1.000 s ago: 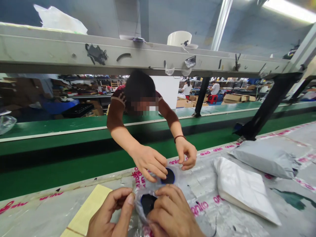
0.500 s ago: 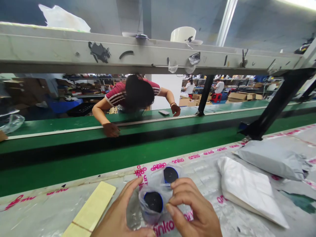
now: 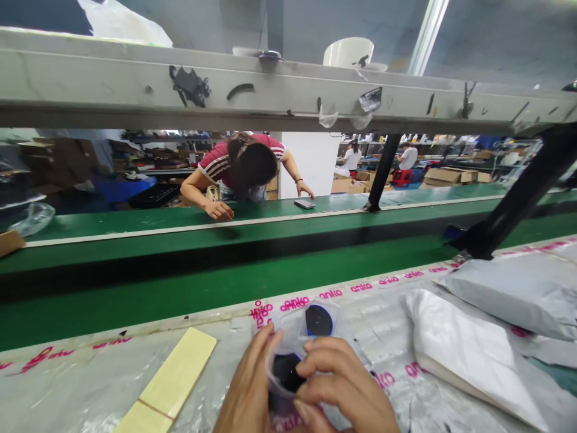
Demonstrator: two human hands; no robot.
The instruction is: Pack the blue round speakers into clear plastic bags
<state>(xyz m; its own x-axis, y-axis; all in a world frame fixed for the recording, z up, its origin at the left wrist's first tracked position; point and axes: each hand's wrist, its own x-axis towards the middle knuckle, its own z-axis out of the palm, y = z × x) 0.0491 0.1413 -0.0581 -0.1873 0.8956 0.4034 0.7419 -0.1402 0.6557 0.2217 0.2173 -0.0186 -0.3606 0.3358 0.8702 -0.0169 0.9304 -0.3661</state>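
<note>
A round black item with a blue rim (image 3: pixel 287 371) sits inside a clear plastic bag between my hands, low in the middle of the view. My left hand (image 3: pixel 252 382) wraps the bag's left side, fingertips at its upper edge. On the right side, my right hand (image 3: pixel 345 382) pinches the bag's edge with thumb and fingers. A second black disc with a blue rim (image 3: pixel 318 320), also in clear plastic, lies just beyond on the table (image 3: pixel 234 346). To the left lies a stack of pale yellow cards (image 3: pixel 174 379) with a band around it.
White packets (image 3: pixel 473 355) and a grey plastic bag (image 3: pixel 509 294) lie at right. Beyond the table runs a green conveyor (image 3: pixel 180 294). Across it a person in a maroon shirt (image 3: pixel 220 161) leans over, near a phone (image 3: pixel 305 204). An overhead beam (image 3: pixel 270 96) crosses the view.
My left hand has closed in from the left onto the bagged item. The view has shifted slightly. The person opposite has pulled both hands back toward the far side.
</note>
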